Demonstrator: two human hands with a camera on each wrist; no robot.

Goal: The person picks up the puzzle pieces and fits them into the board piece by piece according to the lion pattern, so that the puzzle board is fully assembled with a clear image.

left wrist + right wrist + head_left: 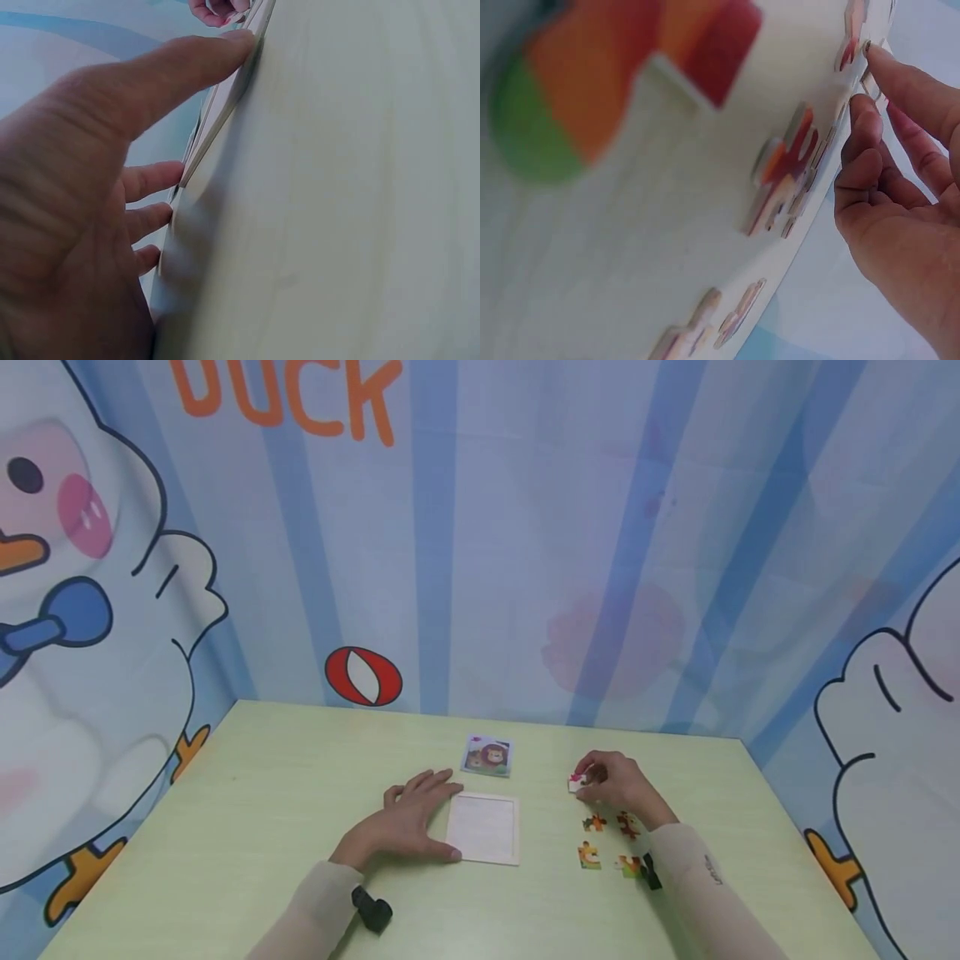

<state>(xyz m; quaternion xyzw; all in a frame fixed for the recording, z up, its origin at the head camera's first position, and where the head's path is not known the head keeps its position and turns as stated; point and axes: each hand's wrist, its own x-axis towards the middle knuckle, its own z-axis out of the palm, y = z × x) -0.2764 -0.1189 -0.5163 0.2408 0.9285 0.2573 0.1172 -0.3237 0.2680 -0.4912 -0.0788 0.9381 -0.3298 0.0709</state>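
On pale table: touching tray with spread left hand; pinching, apparently, one puzzle piece with right hand, beyond loose pieces; past tray, card.

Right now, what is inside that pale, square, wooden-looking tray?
The pale, square, wooden-looking tray shows only its plain, whitish floor inside a raised rim. The left hand hides bits of its left edge; whatever lies beneath the tray cannot be seen.
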